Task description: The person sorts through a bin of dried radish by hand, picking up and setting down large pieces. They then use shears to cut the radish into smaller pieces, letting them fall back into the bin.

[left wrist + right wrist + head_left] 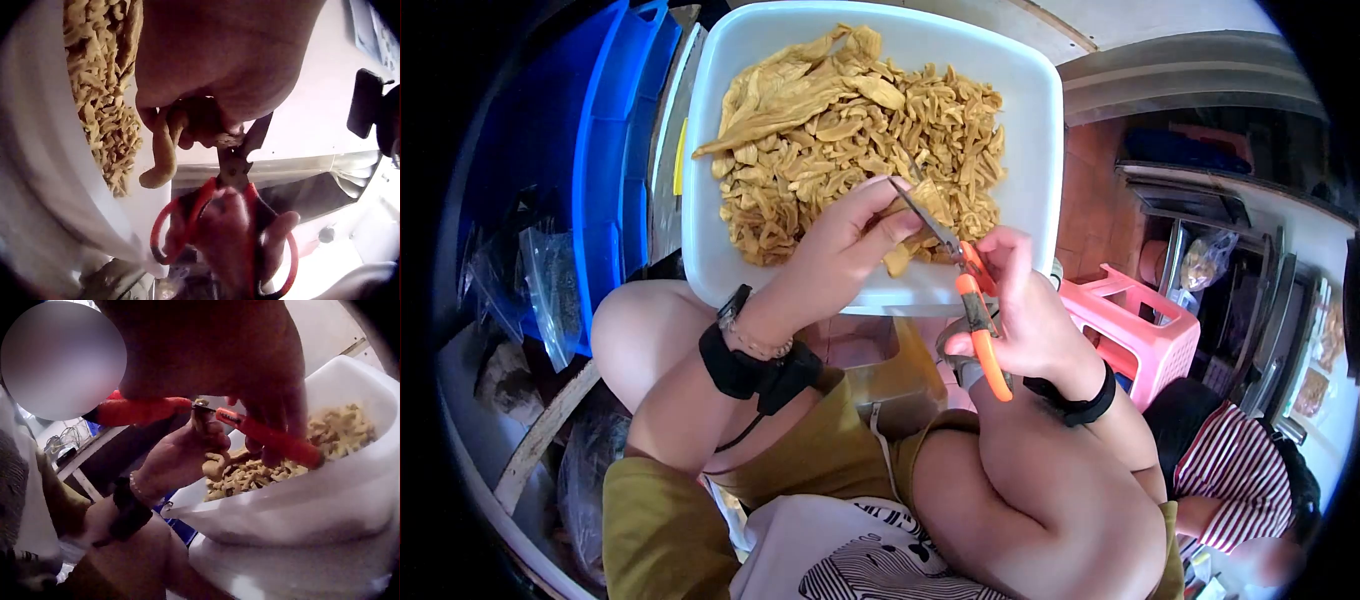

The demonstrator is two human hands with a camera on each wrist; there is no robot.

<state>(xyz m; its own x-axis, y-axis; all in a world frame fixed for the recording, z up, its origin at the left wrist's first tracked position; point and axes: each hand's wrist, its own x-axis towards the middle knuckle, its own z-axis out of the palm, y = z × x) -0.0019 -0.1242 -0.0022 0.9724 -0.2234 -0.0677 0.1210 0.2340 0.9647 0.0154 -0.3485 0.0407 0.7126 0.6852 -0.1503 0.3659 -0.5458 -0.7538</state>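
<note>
A cramped room with a reddish tiled floor (1090, 190) surrounds a seated person, whose pale T-shirt (850, 555) is nearest; it carries a striped print and black lettering, too creased and cut off to read. Beyond it lie the person's bare knees and olive shorts (800, 435). The hands work close together at the near edge of a white plastic tub (1042, 190), a black strap (750, 365) on the left wrist beside a beaded bracelet (765, 347). The left hand (840, 245) pinches a yellow-brown piece of food (164, 156), while the right hand (1025, 305) is wrapped round the orange-and-black handles of a pair of scissors (976, 310). In the left wrist view the blades stand apart right at the left fingertips, and the piece hangs down from the fingers in a curl, a form the head view mostly hides. Farther in, the tub holds a heap of short cut strips (960, 110), with long wrinkled pieces (790, 95) lying across the far left; the exact food cannot be told. Outside the tub are a pink plastic stool (1175, 330) to the right and blue plastic crates (610, 150) to the left, then another person in a striped top (1240, 465) and, behind, cluttered shelves with a clear bag (1205, 260). Only the right wrist view shows a tangle of cables (72, 439).
</note>
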